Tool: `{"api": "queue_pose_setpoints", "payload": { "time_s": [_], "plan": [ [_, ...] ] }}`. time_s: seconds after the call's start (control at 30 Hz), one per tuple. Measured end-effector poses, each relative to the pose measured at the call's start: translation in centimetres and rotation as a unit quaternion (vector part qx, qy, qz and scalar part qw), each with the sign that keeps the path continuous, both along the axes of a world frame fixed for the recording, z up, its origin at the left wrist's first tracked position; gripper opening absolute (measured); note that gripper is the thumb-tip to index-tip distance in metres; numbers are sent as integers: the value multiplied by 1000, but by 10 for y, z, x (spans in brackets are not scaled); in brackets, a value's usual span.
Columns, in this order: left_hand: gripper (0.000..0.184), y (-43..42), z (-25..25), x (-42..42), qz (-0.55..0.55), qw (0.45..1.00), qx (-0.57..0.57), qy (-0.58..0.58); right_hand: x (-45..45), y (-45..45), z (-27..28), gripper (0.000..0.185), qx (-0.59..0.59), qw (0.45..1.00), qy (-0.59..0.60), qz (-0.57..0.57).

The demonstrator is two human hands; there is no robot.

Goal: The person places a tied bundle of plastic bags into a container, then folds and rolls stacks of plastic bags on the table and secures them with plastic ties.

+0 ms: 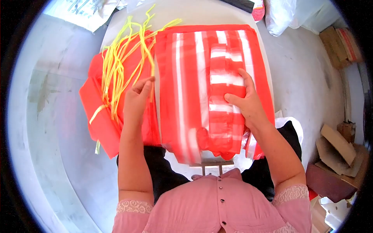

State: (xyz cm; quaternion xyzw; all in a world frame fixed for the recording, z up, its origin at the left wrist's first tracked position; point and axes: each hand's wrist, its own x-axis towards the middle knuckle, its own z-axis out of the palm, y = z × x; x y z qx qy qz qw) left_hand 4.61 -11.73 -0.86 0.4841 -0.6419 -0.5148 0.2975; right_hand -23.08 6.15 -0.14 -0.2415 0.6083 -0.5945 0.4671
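Observation:
My left hand [139, 99] is closed in a pinch on the end of a yellow strip [149, 54], which reaches up to a bunch of yellow strips [112, 70]. That bunch lies over folded red bags [99, 120] at the left. My right hand [246, 99] rests with thumb and fingers apart on a narrow folded red and white bundle [225, 93]. Beneath the bundle is a wide stack of red and white striped bags [188, 77].
The pale table top [176, 14] shows behind the stacks. White plastic bags [281, 17] are at the back right. Cardboard boxes [336, 151] stand on the floor at the right. A stool [211, 165] shows below the stack's near edge.

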Motion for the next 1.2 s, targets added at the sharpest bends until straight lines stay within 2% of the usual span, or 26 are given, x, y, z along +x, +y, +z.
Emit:
{"api": "queue_pose_setpoints", "payload": {
  "time_s": [0.07, 0.13, 0.2, 0.3, 0.4, 0.5, 0.6, 0.63, 0.7, 0.77, 0.83, 0.93, 1.03, 1.1, 1.2],
  "plan": [
    [49, 14, -5, -10, -72, 970, 150, 175, 1, 0, 0, 91, -14, 1000, -27, -7],
    [60, 42, -3, -28, -161, 939, 194, 234, 4, 0, -2, 90, -31, 998, -59, -14],
    [55, 68, 2, -44, -225, 900, 276, 252, 7, 2, 3, 90, -42, 994, -98, -7],
    [59, 98, -8, -61, -261, 833, 416, 255, 12, 3, 4, 89, -37, 990, -137, -3],
    [78, 122, 16, -79, -171, 835, 481, 205, 14, 4, 1, 89, -34, 988, -151, 5],
    [73, 120, 6, -75, -179, 833, 489, 187, 13, 8, 0, 90, -30, 990, -134, 8],
    [62, 119, 8, -81, -203, 914, 313, 160, 15, 13, 2, 93, -28, 994, -105, 7],
    [64, 119, 13, -84, -191, 928, 297, 122, 15, 14, 2, 94, -29, 995, -94, 8],
    [73, 123, 28, -90, -164, 950, 262, 44, 16, 16, -12, 93, -32, 999, -2, 31],
    [76, 131, 2, -93, -142, 962, 207, 110, 9, 21, -20, 91, -8, 992, 98, 85],
    [79, 134, -5, -94, -128, 965, 177, 147, -4, 26, -7, 86, 47, 964, 203, 165],
    [81, 127, 3, -94, -146, 962, 189, 133, -29, 28, 7, 81, 50, 946, 195, 255],
    [81, 114, 9, -92, -194, 954, 212, 86, -43, 32, 26, 71, 128, 928, 211, 279],
    [80, 109, -1, -93, -204, 955, 201, 78, -54, 36, 28, 58, 104, 910, 292, 273],
    [82, 108, -6, -94, -209, 946, 208, 134, -64, 46, 29, 40, 85, 861, 433, 254]
  ]
}}
